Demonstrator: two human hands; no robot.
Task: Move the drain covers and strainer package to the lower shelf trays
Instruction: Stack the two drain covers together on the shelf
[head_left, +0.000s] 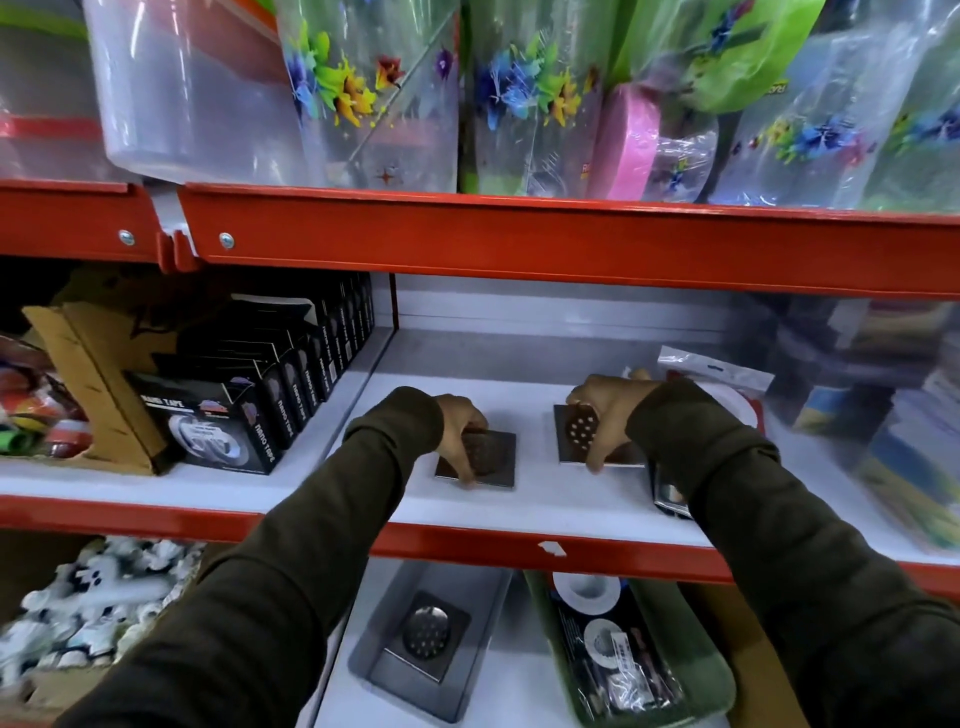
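Note:
Two square metal drain covers lie on the white middle shelf (519, 499). My left hand (460, 423) grips the left drain cover (493, 457) from above. My right hand (608, 410) grips the right drain cover (576, 431), which is tilted up at its near edge. A strainer package (727, 379) in clear plastic lies behind my right wrist, partly hidden by my sleeve. On the lower shelf, a grey tray (379, 623) holds another drain cover (426, 634), and a green tray (711, 670) holds packaged strainers (608, 644).
A cardboard display of black nano tape boxes (244, 410) stands at the left of the middle shelf. Stacked coloured goods (893, 415) fill its right side. A dark item (667, 493) lies under my right forearm. The red shelf beam (519, 244) overhangs above.

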